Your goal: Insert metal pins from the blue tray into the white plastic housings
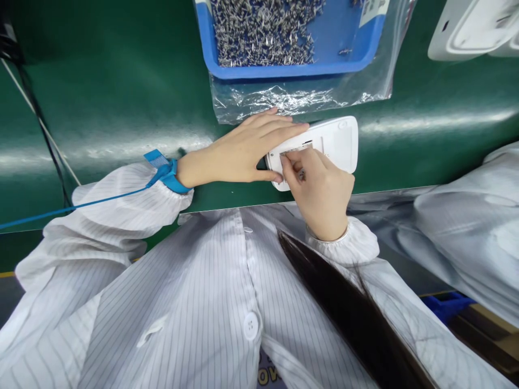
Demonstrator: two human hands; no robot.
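Apparently mid-work: clasping white housing (344,141) in left hand (247,146), with metal pieces (301,174) caught in pinching right hand (322,183) and many more left in blue tray (284,72).

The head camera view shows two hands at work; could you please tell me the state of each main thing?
White plastic housing: partly covered
Left hand: spread across the housing, holding it
Right hand: thumb and forefinger pinched at the housing
Blue tray: open, partly filled
Small metal parts: heaped loose
Clear plastic bag: crinkled
Blue wrist strap: fastened
White casings: partly out of frame
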